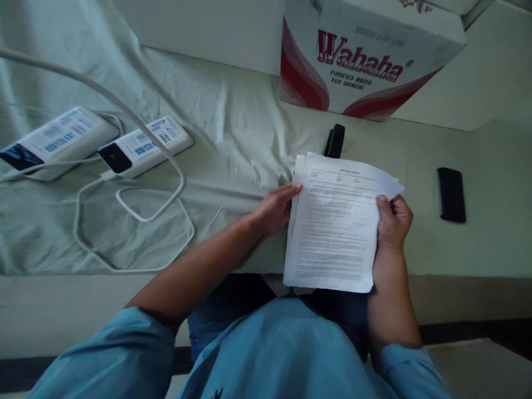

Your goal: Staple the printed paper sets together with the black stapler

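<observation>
Sheaf of papers (336, 221): several white printed sheets, loosely stacked with the edges not quite square, held between both hands above the person's lap and the near edge of the bed. The top sheet carries a short centred heading and dense lines of type, too small and blurred to read.

Right hand (393, 221): closed on the right edge of the sheaf, thumb on top of the page, fingers curled behind it.

Left hand (276, 208): on the left edge of the sheaf, fingers extended along the page border and pinching the upper left part of the stack.

Black stapler-like object (334, 141): lies on the sheet just beyond the top edge of the papers, between the two hands and farther out.

Cardboard box (366, 55): beyond the black object, white with red swooshes, printed "Wahaha" in red and "PURIFIED WATER FOR DRINKING" beneath.

Black phone (451, 194): face down on the bed, to the outer side of the right hand, apart from it.

Two power banks (145, 145): white with printed labels, text unreadable, well out to the left of the left hand, with white cables (137, 210) looped on the pale green bedsheet (233, 127) between them and that hand.
</observation>
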Demonstrator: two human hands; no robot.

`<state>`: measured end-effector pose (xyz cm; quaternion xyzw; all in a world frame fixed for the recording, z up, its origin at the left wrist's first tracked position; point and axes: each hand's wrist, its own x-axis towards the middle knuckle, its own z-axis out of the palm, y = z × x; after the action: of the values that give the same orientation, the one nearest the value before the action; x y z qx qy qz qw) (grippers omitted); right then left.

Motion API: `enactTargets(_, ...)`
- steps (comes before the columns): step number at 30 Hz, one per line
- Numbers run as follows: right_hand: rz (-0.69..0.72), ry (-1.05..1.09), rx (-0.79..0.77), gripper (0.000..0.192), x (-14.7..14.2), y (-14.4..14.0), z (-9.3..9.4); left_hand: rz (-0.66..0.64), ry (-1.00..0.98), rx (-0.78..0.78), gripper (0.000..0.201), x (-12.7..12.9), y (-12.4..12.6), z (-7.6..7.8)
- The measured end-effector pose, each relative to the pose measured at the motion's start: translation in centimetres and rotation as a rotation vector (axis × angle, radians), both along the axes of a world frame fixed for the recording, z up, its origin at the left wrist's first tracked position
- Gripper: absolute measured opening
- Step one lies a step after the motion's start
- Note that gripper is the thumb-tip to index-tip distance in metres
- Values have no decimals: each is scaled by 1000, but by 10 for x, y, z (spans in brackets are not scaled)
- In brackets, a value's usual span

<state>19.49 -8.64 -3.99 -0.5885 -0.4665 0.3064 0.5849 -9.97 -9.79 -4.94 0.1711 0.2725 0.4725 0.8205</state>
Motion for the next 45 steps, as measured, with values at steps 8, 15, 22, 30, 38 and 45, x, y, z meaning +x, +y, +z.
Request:
enactTargets(8,-140,48,94,35,-1,5,-4,56,57,-13,34,3,-2,-2)
enactTargets(15,-127,-3,52,38,0,5,-1,143,148,-60,40,6,-7,2)
enactTargets(22,-110,-26,31,40,-2,3,3,93,164,-7,49,7,-9,3)
enactTargets(30,-95,-23,20,42,-2,4,3,22,150,56,47,4,-9,10)
enactTargets(38,-79,12,85,44,-4,3,-4,58,145,44,41,5,-8,4)
enactTargets(45,-52,78,96,55,0,7,-11,38,132,38,40,4,-9,4)
